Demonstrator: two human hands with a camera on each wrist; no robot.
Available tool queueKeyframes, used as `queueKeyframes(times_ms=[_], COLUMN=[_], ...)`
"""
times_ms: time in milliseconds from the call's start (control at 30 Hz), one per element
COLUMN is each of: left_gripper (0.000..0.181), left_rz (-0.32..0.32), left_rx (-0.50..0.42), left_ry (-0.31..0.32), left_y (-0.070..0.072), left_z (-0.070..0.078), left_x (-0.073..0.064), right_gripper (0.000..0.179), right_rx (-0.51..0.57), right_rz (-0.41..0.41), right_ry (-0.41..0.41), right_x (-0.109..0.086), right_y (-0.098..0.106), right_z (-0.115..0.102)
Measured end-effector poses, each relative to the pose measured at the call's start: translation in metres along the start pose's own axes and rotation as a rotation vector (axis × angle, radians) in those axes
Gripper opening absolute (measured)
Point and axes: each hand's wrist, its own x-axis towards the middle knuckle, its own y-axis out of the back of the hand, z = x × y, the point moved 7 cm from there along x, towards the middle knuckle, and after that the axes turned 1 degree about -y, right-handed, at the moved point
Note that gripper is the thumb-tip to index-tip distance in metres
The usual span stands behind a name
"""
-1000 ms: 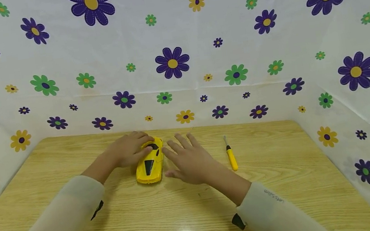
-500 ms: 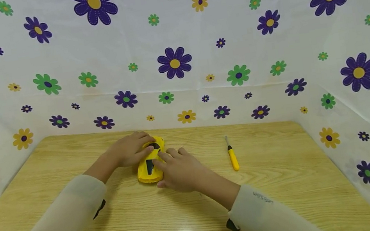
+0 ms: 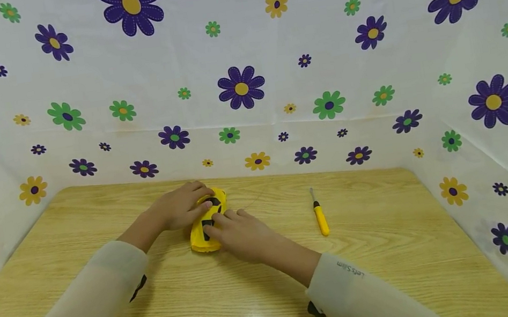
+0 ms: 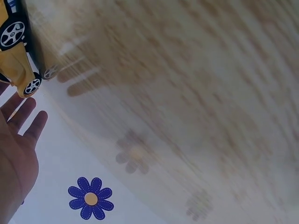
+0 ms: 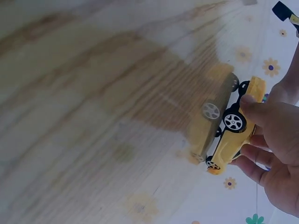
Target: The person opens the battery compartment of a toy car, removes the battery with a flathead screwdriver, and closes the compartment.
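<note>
A yellow toy car [image 3: 199,239] with black windows stands on the wooden table, left of centre in the head view. My left hand [image 3: 180,207] grips its far part, thumb on the top and fingers over the far end. In the left wrist view, fingertips meet the end of the car [image 4: 16,65] close to a wheel. My right hand [image 3: 244,237] grips the near right part. The right wrist view shows its thumb [image 5: 254,109] against the side above a wheel and its other fingers across the car's body [image 5: 229,144].
A screwdriver [image 3: 321,217] with a yellow handle lies on the wooden table [image 3: 383,248] to the right of my right hand. A white cloth with printed flowers [image 3: 190,53] hangs behind the table and along both sides.
My right hand, spread beside the car a second ago, has moved left onto it, and its fingers have bent over the near part. My left hand has stayed on the car.
</note>
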Motion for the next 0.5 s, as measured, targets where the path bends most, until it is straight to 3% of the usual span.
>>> queueKeyframes(times_ms=[233,500], left_gripper=[0.055,0.055], left_rz=[0.013,0.016], left_rx=[-0.027,-0.024], left_ry=[-0.004,-0.006], left_y=[0.0006,-0.0006], left_z=[0.0018,0.0014], left_x=[-0.0001,0.0009], right_gripper=[0.056,0.056], right_rx=[0.025,0.090], right_rz=[0.040,-0.004], right_ry=[0.019,0.017], right_x=[0.0006,-0.0042], right_y=[0.0006,-0.0042], right_z=[-0.0004,0.0053])
